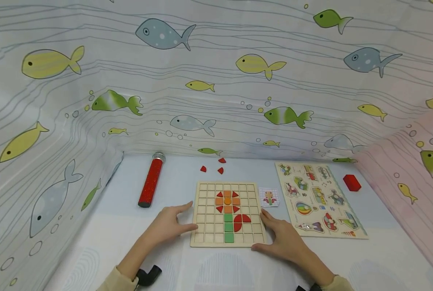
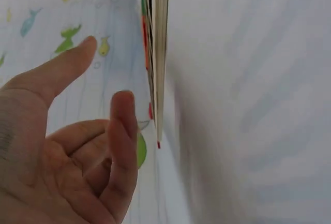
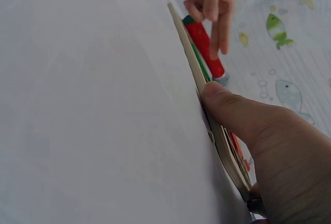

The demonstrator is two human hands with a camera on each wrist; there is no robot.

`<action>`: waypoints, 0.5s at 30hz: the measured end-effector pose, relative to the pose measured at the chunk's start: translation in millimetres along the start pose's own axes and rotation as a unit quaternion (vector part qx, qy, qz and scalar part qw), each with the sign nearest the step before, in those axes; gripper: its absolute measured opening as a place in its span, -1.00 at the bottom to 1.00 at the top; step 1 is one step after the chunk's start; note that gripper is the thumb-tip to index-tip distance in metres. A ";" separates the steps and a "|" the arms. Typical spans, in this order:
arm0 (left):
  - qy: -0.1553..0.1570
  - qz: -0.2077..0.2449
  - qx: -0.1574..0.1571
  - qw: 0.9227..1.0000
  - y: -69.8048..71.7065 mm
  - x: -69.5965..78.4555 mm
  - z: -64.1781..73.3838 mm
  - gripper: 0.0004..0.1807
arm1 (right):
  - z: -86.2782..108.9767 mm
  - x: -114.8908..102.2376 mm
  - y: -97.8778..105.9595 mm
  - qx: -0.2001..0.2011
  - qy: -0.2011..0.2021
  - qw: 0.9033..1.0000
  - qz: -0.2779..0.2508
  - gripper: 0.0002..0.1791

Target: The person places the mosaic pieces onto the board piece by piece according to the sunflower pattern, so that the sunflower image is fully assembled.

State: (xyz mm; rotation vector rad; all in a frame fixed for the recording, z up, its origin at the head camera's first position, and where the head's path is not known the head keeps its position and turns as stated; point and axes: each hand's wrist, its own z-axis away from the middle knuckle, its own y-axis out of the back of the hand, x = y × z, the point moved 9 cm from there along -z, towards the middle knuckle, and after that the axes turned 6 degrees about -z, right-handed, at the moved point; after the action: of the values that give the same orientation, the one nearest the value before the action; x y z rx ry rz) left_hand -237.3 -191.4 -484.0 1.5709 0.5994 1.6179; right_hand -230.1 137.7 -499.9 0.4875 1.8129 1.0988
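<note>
A wooden grid board (image 1: 207, 234) lies flat in the head view. It bears an orange flower shape (image 1: 227, 209) with small red triangles, a column of green squares (image 1: 229, 227) and red quarter-round pieces (image 1: 246, 218) beside it. My left hand (image 1: 170, 224) is at the board's left edge, thumb and fingers spread; the left wrist view shows its fingers (image 2: 123, 115) apart from the board. My right hand (image 1: 285, 238) holds the near right corner, its thumb (image 3: 220, 97) on the front edge and a finger along the right edge.
Red quarter-round pieces (image 1: 203, 169) lie behind the board. A small pattern card (image 1: 269, 197) sits at its right, before a picture puzzle board (image 1: 292, 206) and a red block (image 1: 352, 183). A red microphone (image 1: 151, 182) lies left. Fish-printed cloth (image 1: 216, 101) walls the table.
</note>
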 end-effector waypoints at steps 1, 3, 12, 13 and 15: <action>0.000 0.003 0.005 1.000 5.3 -0.6 -4.8 -0.09 | -0.6 -0.6 0.0 0.001 0.000 1.000 -0.001 0.23; -0.006 0.012 0.015 1.000 14.9 0.4 -15.1 -0.10 | -1.6 -1.2 -0.5 0.000 -0.002 1.000 -0.003 0.23; -0.032 0.039 0.099 0.994 49.9 11.5 -65.7 -0.23 | 0.5 2.2 -4.2 -0.014 -0.020 1.000 0.000 0.24; -0.031 0.043 0.111 0.992 54.7 11.3 -72.7 -0.26 | 0.5 2.1 -3.8 -0.011 -0.019 1.000 -0.001 0.23; -0.022 0.050 0.128 0.990 63.8 8.9 -87.7 -0.31 | -0.7 2.1 -4.0 -0.007 -0.015 1.000 0.000 0.23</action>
State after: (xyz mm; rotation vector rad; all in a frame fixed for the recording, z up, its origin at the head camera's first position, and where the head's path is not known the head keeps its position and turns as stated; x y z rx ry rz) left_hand -335.5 -205.0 -439.0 1.8444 0.7374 1.6261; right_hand -231.2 136.8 -504.2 0.4939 1.7784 1.0987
